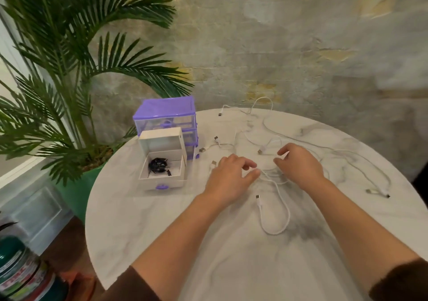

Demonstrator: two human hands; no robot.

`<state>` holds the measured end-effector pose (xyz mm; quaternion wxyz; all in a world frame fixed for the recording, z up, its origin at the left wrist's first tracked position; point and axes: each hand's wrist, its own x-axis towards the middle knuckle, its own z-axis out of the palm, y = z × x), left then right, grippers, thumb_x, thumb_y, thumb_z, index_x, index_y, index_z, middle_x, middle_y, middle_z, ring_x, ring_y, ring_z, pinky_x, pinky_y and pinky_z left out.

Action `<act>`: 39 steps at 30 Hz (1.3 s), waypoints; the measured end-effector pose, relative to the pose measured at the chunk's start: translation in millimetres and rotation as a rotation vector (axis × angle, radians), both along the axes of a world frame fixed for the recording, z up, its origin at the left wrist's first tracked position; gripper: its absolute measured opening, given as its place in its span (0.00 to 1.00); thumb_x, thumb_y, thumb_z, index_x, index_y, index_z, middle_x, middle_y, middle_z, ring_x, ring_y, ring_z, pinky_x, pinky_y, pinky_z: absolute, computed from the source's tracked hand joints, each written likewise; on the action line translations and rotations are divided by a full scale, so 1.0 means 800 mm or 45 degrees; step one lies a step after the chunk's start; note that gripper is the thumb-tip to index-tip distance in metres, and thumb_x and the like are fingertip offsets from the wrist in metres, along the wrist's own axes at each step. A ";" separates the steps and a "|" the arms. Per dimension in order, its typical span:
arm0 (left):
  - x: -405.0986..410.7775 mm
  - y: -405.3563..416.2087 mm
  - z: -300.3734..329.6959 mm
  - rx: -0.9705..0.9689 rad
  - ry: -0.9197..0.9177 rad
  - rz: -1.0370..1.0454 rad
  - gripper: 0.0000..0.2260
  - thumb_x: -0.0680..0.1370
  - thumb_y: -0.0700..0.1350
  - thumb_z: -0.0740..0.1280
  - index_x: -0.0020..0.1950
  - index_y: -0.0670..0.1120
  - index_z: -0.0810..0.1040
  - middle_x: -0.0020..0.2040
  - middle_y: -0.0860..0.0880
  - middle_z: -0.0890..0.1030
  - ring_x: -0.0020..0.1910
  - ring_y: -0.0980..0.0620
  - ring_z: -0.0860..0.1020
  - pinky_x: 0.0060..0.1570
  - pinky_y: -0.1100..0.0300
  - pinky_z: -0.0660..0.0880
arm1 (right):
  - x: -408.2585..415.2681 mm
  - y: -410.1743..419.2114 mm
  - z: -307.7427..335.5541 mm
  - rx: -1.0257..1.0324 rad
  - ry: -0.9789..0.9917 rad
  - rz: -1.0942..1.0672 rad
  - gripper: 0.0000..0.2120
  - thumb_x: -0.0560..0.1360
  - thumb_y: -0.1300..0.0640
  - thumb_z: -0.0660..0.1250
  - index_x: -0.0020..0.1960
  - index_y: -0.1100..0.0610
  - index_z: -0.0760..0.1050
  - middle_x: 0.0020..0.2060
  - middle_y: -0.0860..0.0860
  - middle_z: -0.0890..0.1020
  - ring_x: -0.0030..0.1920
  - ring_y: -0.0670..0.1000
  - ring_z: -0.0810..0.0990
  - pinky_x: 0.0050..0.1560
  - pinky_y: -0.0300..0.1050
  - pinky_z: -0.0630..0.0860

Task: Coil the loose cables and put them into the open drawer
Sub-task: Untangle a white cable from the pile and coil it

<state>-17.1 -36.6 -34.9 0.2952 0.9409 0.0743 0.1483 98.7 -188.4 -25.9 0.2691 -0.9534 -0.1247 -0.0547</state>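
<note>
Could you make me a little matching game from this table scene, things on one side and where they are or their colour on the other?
Things:
1. black coiled cable
2. drawer unit
3. palm plant
4. white cable loop

Descriptions:
A. purple and clear
B. on the table, between the forearms
C. inside the open drawer
D. beside the table, green pot

Pairs: 1-C, 2-A, 3-D, 4-B
</note>
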 end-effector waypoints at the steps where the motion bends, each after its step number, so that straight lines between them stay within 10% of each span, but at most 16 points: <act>1: 0.007 -0.005 -0.001 -0.006 0.014 0.005 0.16 0.77 0.62 0.63 0.61 0.58 0.76 0.54 0.58 0.74 0.58 0.56 0.70 0.59 0.54 0.71 | 0.006 0.000 -0.002 0.014 -0.014 -0.011 0.11 0.75 0.49 0.67 0.57 0.50 0.74 0.53 0.50 0.80 0.53 0.54 0.79 0.49 0.47 0.74; 9: 0.033 -0.020 -0.014 0.080 0.027 0.032 0.12 0.78 0.58 0.63 0.58 0.57 0.79 0.56 0.55 0.72 0.61 0.56 0.67 0.53 0.62 0.66 | 0.048 0.020 0.004 0.023 -0.073 0.030 0.23 0.79 0.52 0.63 0.73 0.54 0.66 0.67 0.57 0.67 0.60 0.61 0.76 0.55 0.52 0.73; 17: 0.041 -0.011 -0.024 -0.221 -0.053 0.069 0.13 0.77 0.57 0.65 0.59 0.56 0.77 0.52 0.57 0.74 0.54 0.55 0.74 0.56 0.55 0.73 | 0.049 0.027 0.022 0.569 0.003 0.271 0.04 0.79 0.58 0.64 0.50 0.55 0.78 0.41 0.51 0.81 0.37 0.54 0.81 0.42 0.49 0.77; 24: 0.044 0.012 -0.011 -0.354 -0.394 0.213 0.20 0.79 0.54 0.63 0.71 0.55 0.65 0.59 0.54 0.66 0.59 0.54 0.71 0.59 0.57 0.71 | -0.002 0.041 0.059 0.673 0.051 0.675 0.04 0.77 0.54 0.68 0.49 0.49 0.82 0.41 0.50 0.81 0.38 0.49 0.76 0.44 0.46 0.75; 30: 0.044 0.029 -0.004 -0.211 -0.417 0.179 0.10 0.81 0.53 0.60 0.53 0.52 0.80 0.51 0.54 0.73 0.58 0.51 0.69 0.56 0.58 0.68 | -0.020 0.053 0.056 0.802 0.150 0.729 0.11 0.74 0.61 0.70 0.54 0.49 0.80 0.42 0.48 0.80 0.35 0.44 0.74 0.41 0.38 0.73; 35: 0.039 0.036 0.008 -0.485 -0.572 0.251 0.09 0.81 0.50 0.62 0.48 0.52 0.82 0.42 0.52 0.81 0.43 0.60 0.76 0.42 0.72 0.67 | -0.015 0.050 0.029 0.320 0.153 0.550 0.32 0.68 0.58 0.77 0.69 0.48 0.70 0.55 0.49 0.71 0.45 0.45 0.73 0.45 0.35 0.69; 39: 0.035 0.041 0.015 -0.685 -0.621 0.337 0.07 0.82 0.48 0.60 0.50 0.50 0.77 0.43 0.56 0.83 0.38 0.63 0.76 0.39 0.73 0.69 | -0.004 0.034 0.025 0.109 0.343 0.403 0.13 0.69 0.52 0.77 0.51 0.56 0.83 0.35 0.48 0.77 0.35 0.46 0.74 0.35 0.36 0.68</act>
